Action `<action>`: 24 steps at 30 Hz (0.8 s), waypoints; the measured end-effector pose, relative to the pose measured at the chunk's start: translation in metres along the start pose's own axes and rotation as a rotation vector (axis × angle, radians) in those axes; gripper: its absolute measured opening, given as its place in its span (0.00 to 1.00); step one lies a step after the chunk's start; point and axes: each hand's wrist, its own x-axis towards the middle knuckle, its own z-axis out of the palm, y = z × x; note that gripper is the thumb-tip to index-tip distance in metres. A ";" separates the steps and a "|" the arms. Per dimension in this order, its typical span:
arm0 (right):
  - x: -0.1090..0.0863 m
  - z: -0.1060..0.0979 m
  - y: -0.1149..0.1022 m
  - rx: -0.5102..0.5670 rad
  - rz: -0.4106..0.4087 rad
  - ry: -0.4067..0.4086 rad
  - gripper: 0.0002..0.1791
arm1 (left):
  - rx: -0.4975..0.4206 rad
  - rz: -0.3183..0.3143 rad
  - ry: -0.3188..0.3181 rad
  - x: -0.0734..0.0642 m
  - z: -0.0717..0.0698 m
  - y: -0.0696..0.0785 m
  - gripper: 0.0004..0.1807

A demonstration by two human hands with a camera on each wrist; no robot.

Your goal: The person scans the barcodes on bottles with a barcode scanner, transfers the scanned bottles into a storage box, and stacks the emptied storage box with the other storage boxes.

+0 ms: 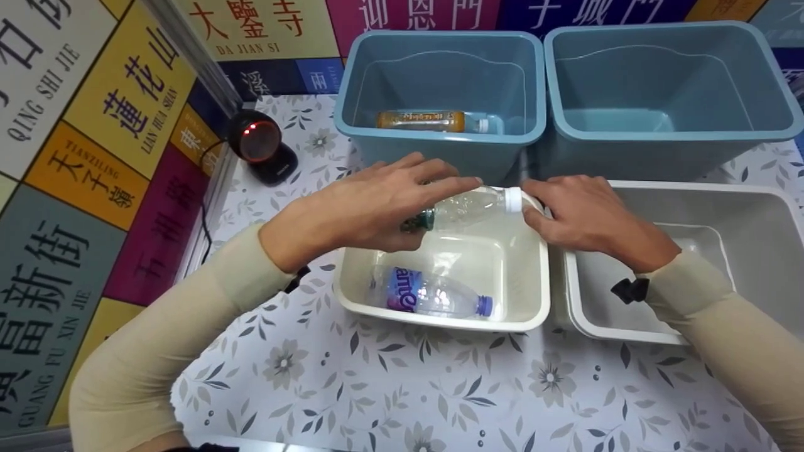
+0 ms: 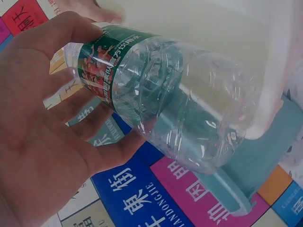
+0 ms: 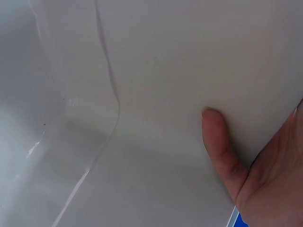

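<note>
My left hand (image 1: 389,204) holds a clear plastic bottle (image 1: 471,210) sideways over the back of the cream basin (image 1: 443,323). Its white cap (image 1: 513,200) points right; in the left wrist view, thumb and fingers curve round the bottle's green label (image 2: 106,61). At the basin's back right corner, my right hand (image 1: 581,213) grips the rim close to the cap. The right wrist view has its thumb (image 3: 220,146) against a pale inner wall, with the other fingers mostly hidden. Lying in the cream basin is a clear bottle with a purple label (image 1: 405,290) and purple cap.
Two blue-grey bins stand behind; the left bin (image 1: 440,135) contains an orange-brown bottle (image 1: 421,120), beside the right bin (image 1: 672,137). A greyish-white basin (image 1: 691,185) is under my right forearm. A black device with a red light (image 1: 260,147) stands at left, near the lettered wall panels.
</note>
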 end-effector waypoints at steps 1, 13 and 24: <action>0.000 0.000 0.000 0.000 0.000 -0.001 0.10 | 0.005 -0.001 0.002 0.000 -0.001 0.000 0.46; 0.000 0.000 -0.001 0.001 0.000 0.017 0.08 | 0.075 -0.007 0.054 -0.005 -0.006 0.001 0.46; -0.001 0.001 -0.003 0.007 -0.006 0.042 0.09 | 0.030 -0.076 0.062 -0.010 -0.011 -0.012 0.47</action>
